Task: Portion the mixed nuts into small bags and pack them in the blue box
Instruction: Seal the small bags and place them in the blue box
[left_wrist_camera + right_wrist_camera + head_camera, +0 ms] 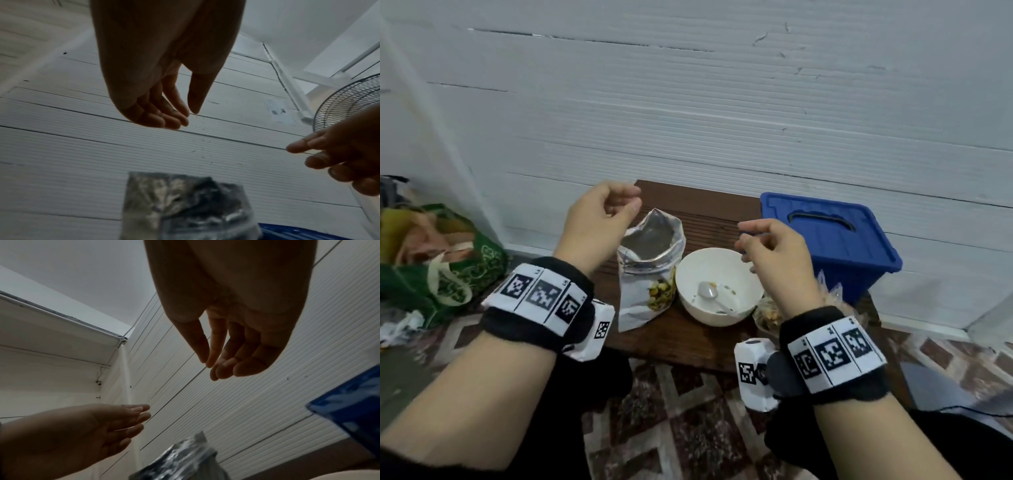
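Observation:
An open foil bag of mixed nuts (650,274) stands on the small wooden table (681,342); its crumpled top shows in the wrist views (180,207) (185,459). To its right is a white bowl (736,274) holding a white spoon (710,294) and a few crumbs. The blue box (828,240) (349,405), lid on, stands at the right. My left hand (631,202) (189,116) hovers above the foil bag's left edge, fingers loosely curled, holding nothing. My right hand (744,240) (207,368) hovers over the bowl's right rim, also empty. Small clear bags with nuts (767,313) lie partly hidden under my right wrist.
A green patterned bag (441,267) sits on the floor at the left, with crumpled white paper (400,325) in front of it. A white panelled wall (722,120) rises directly behind the table. A wire fan guard (349,100) shows to the right. Patterned carpet (688,428) covers the floor.

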{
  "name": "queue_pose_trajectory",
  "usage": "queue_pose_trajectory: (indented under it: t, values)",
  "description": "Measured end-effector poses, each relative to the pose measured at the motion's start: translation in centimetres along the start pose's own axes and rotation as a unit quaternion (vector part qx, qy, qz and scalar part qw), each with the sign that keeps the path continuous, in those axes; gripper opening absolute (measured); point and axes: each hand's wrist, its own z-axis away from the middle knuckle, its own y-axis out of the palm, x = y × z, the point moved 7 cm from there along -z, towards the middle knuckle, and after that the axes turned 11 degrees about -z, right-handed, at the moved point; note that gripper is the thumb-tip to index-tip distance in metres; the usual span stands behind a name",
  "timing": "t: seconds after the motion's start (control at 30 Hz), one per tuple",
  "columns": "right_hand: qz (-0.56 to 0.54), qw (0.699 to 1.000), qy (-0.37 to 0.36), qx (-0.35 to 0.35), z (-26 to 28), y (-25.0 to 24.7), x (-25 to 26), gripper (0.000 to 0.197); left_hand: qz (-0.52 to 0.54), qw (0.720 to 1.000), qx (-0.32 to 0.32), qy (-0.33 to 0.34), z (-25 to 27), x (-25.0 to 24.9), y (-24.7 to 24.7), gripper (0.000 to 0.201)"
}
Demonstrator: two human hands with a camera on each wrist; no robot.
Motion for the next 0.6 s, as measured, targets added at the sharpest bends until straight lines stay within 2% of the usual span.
queue_pose_trajectory:
  t: [0.13, 0.37, 0.6]
  values:
    - [0.002, 0.999, 0.016, 0.034, -1.2, 4.1, 0.3, 0.02, -0.023, 0.998, 0.006, -0.056, 0.0, 3.2, -0.8, 0.012]
    - [0.011, 0.995, 0.076, 0.065, -4.5, 8.6, -1.6, 0.01, -0.079, 0.975, 0.103, -0.179, 0.7, 6.8, 0.7, 0.031]
    - [0.034, 0.987, 0.132, 0.081, -6.9, 9.9, -3.6, 0.013, 0.059, 0.967, 0.088, -0.232, 0.9, 7.3, 2.2, 0.022]
